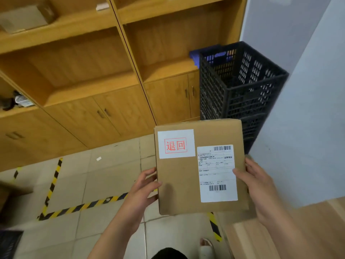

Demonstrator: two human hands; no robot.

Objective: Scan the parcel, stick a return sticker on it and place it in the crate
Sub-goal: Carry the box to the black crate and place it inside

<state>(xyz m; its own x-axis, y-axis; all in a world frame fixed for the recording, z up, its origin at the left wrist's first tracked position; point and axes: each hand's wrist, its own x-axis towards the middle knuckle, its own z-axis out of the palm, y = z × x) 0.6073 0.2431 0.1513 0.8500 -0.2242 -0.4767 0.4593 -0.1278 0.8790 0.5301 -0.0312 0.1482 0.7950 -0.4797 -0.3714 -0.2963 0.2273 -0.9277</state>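
I hold a flat brown cardboard parcel (179, 184) in front of me with both hands. My left hand (143, 189) grips its left edge and my right hand (255, 184) grips its right edge, thumb on the shipping label (216, 172). A white return sticker with red characters (175, 143) is stuck on the parcel's upper left. The tall black mesh crate (240, 86) stands just beyond the parcel, against the wall on the right, its top open.
A wooden shelf-and-cabinet unit (84, 81) fills the left and back. A blue crate (205, 55) sits behind the black one. Yellow-black tape (78, 207) marks the tiled floor. A light wooden surface (298, 230) lies at lower right.
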